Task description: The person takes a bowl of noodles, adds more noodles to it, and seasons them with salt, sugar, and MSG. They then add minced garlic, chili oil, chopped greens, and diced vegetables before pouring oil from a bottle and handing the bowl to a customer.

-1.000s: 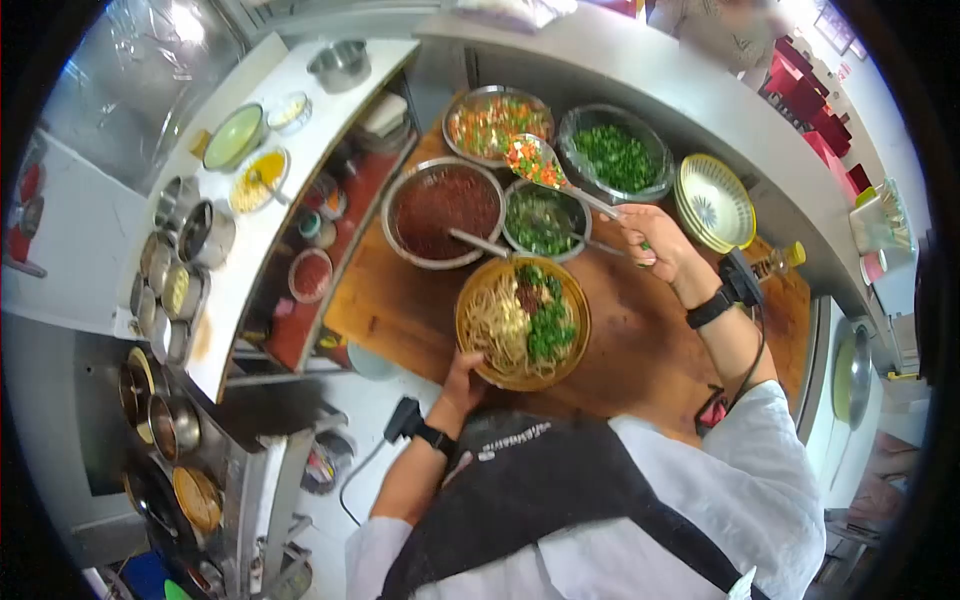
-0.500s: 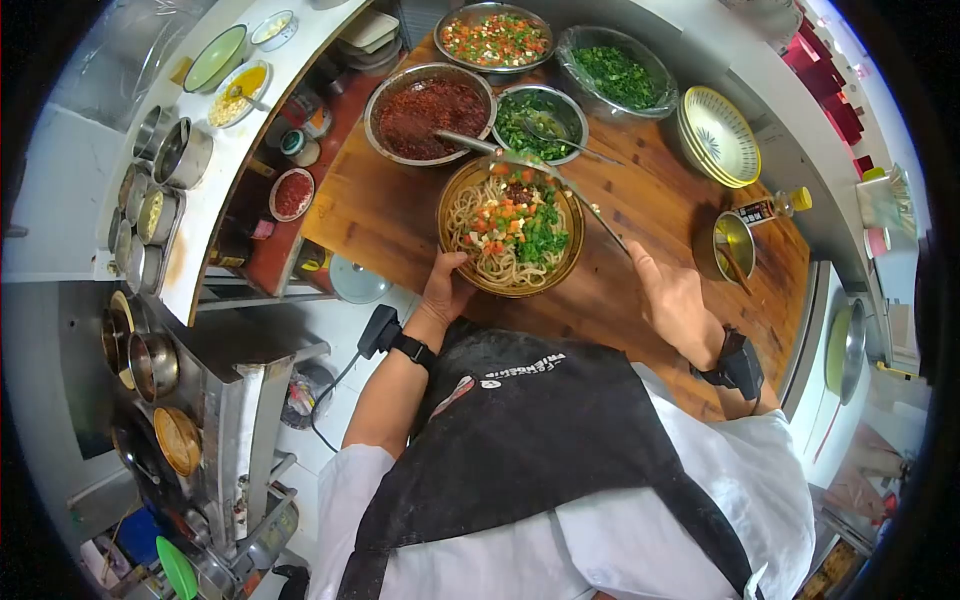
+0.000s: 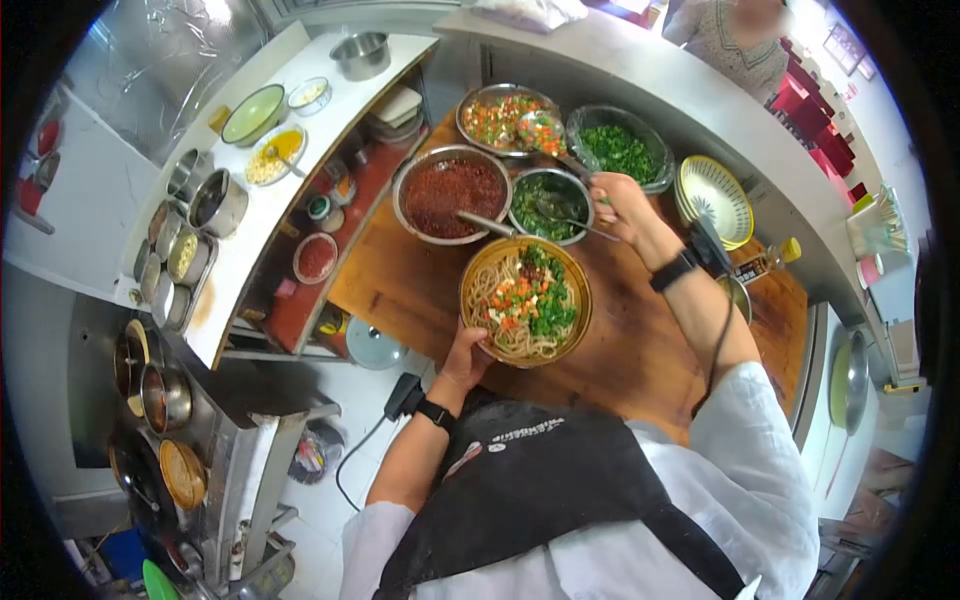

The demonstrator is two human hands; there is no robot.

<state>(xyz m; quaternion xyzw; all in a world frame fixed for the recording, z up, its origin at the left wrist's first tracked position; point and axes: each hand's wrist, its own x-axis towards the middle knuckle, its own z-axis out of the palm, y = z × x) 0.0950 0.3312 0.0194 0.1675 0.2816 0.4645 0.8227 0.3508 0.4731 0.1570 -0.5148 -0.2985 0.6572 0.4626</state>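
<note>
My left hand (image 3: 467, 355) grips the near left rim of a brown bowl (image 3: 583, 322) on the wooden table. It holds noodles (image 3: 485, 290) topped with diced vegetables, chopped greens and a dab of red chili. Further out, my right hand (image 3: 625, 205) is closed around the handle of a ladle (image 3: 573, 166). The ladle's scoop is full of diced orange, white and green pieces, over the right side of a metal bowl (image 3: 464, 122) of the same mix. Under my right wrist's left side stands a bowl of wet chopped greens (image 3: 560, 192) with a spoon in it.
A metal bowl of chili paste (image 3: 450, 195) with a utensil stands left of the greens. Plastic lines a bowl of chopped herbs (image 3: 612, 148). Stacked yellow-rimmed bowls (image 3: 740, 215) and a bottle (image 3: 778, 256) are at right. Beyond the counter (image 3: 640, 45) is a person (image 3: 725, 45).
My right hand has moved away from the noodle bowl to the far bowl of diced vegetables, taking the ladle along. The view has shifted, and a person now shows beyond the counter.
</note>
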